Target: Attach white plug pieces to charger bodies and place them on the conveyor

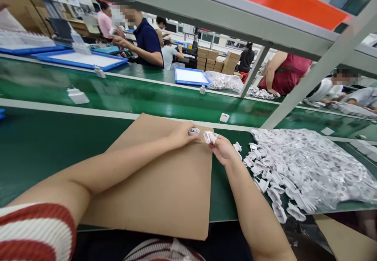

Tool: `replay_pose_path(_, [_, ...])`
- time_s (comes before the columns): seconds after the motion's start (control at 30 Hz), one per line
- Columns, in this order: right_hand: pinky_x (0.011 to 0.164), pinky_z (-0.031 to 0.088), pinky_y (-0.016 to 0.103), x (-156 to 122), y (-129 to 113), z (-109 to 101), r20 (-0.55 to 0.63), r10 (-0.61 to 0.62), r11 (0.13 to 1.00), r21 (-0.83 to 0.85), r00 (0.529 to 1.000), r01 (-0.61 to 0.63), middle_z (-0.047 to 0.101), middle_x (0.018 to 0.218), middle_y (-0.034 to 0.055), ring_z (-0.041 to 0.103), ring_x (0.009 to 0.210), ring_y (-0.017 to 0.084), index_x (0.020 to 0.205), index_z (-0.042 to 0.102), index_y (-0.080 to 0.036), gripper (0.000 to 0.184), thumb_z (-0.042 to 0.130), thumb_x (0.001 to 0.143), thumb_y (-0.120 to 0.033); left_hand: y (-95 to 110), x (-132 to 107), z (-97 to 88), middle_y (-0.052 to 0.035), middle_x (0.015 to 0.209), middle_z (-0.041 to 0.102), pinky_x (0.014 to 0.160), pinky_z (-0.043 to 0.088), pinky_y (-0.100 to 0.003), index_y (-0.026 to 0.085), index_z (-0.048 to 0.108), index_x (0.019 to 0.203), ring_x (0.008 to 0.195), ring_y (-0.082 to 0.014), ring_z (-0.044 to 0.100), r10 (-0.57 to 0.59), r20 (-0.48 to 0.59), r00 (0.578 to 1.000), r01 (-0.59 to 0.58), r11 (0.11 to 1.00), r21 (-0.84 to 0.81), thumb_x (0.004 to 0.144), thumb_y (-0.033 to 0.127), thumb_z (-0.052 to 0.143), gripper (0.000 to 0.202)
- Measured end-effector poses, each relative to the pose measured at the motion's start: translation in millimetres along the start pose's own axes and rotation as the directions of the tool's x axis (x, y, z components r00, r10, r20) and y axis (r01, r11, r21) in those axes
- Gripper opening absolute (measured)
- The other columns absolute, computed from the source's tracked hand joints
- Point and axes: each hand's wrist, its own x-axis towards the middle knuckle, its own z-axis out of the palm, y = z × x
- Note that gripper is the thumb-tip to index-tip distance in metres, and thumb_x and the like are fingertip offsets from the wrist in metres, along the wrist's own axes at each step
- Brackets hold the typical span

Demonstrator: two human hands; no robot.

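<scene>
Over the far edge of a brown cardboard sheet (165,182), my left hand (181,133) grips a white plastic charger housing (194,131), whose open end shows dark parts inside. Just to its right, my right hand (222,149) pinches a small white plastic end piece (207,137). A narrow gap separates the two pieces. Right of my right hand, many loose white plastic pieces (277,190) spill from a clear plastic bag (318,162) filled with more of them.
Beyond the cardboard runs a green conveyor belt (132,96) carrying a white housing (224,117) and a white charger (78,96). A slanted metal post (306,84) and an overhead shelf with an orange tray (294,3) frame the space. Co-workers sit across the belt.
</scene>
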Motion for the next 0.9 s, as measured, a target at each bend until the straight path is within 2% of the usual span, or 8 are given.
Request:
replay_pose_path(0.2, [0.071,0.052,0.03,-6,7,15,0.001,-0.057,0.988,-0.144,0.998,0.056,0.075,0.083,0.0041,0.064,0.077,0.017,0.077,0.073,-0.02,0.042,0.095,0.05,-0.044,17,-62,-2.1,-0.0071,0.108,0.068,0.083,0.051,-0.038,0.021,0.067,0.107,0.098,-0.0268,0.063,-0.097,0.08,0.992,0.108,0.983,-0.149,0.064,0.057,0.089,0.06])
replay_pose_path(0.3, [0.074,0.053,0.032,-10,12,22,-0.05,-0.177,0.955,-0.252,0.983,0.159,0.074,0.085,0.0031,0.064,0.077,0.017,0.087,0.075,-0.02,0.041,0.092,0.055,-0.038,11,-70,-5.6,-0.0082,0.114,0.068,0.083,0.053,-0.038,0.02,0.066,0.115,0.095,-0.0257,0.065,-0.122,0.134,0.983,0.155,0.951,-0.267,0.063,0.054,0.09,0.067])
replay_pose_path(0.43, [0.068,0.052,0.03,-13,14,29,-0.03,-0.23,0.929,-0.303,0.973,0.211,0.074,0.09,0.0024,0.062,0.071,0.014,0.098,0.075,-0.02,0.04,0.087,0.062,-0.034,6,-72,-7.0,-0.0053,0.097,0.07,0.08,0.052,-0.037,0.02,0.07,0.1,0.089,-0.0247,0.066,-0.084,0.163,0.983,0.129,0.949,-0.288,0.075,0.046,0.079,0.037])
replay_pose_path(0.63, [0.086,0.057,0.037,-21,7,29,0.177,-0.236,0.879,-0.381,0.955,0.288,0.073,0.097,0.0041,0.068,0.088,0.019,0.1,0.073,-0.023,0.036,0.087,0.068,-0.034,10,-72,-5.5,-0.0053,0.097,0.071,0.076,0.05,-0.034,0.021,0.073,0.102,0.088,-0.0246,0.066,-0.099,0.142,0.985,0.143,0.928,-0.345,0.074,0.051,0.08,0.042])
replay_pose_path(0.7, [0.085,0.056,0.036,-25,4,29,0.217,-0.334,0.75,-0.528,0.917,0.398,0.072,0.101,0.0047,0.067,0.088,0.019,0.101,0.074,-0.024,0.026,0.081,0.077,-0.032,10,-72,-5.4,-0.0041,0.09,0.07,0.07,0.048,-0.033,0.02,0.073,0.097,0.082,-0.0231,0.064,-0.113,0.152,0.982,0.16,0.923,-0.35,0.076,0.054,0.078,0.04])
replay_pose_path(0.77, [0.081,0.055,0.035,-28,1,31,0.292,-0.43,0.506,-0.706,0.854,0.496,0.068,0.098,0.0052,0.064,0.085,0.019,0.1,0.076,-0.024,0.017,0.072,0.084,-0.027,10,-71,-5.2,-0.0028,0.084,0.068,0.067,0.045,-0.032,0.02,0.072,0.092,0.077,-0.022,0.061,-0.112,0.147,0.983,0.158,0.924,-0.348,0.076,0.054,0.078,0.038])
replay_pose_path(0.83, [0.08,0.054,0.036,-29,1,34,0.403,-0.436,0.25,-0.805,0.805,0.538,0.065,0.094,0.0062,0.062,0.088,0.022,0.104,0.077,-0.023,0.021,0.064,0.087,-0.021,9,-71,-4.9,-0.0022,0.081,0.065,0.067,0.044,-0.033,0.02,0.07,0.087,0.075,-0.0216,0.06,-0.103,0.141,0.985,0.146,0.927,-0.344,0.076,0.053,0.078,0.035])
replay_pose_path(0.9, [0.083,0.053,0.037,-28,1,37,0.484,-0.387,0.092,-0.827,0.785,0.555,0.064,0.095,0.0079,0.061,0.094,0.024,0.107,0.076,-0.022,0.027,0.059,0.087,-0.016,8,-71,-4.9,-0.0028,0.082,0.066,0.069,0.045,-0.034,0.02,0.07,0.086,0.077,-0.0224,0.06,-0.088,0.133,0.987,0.13,0.926,-0.353,0.077,0.051,0.078,0.034])
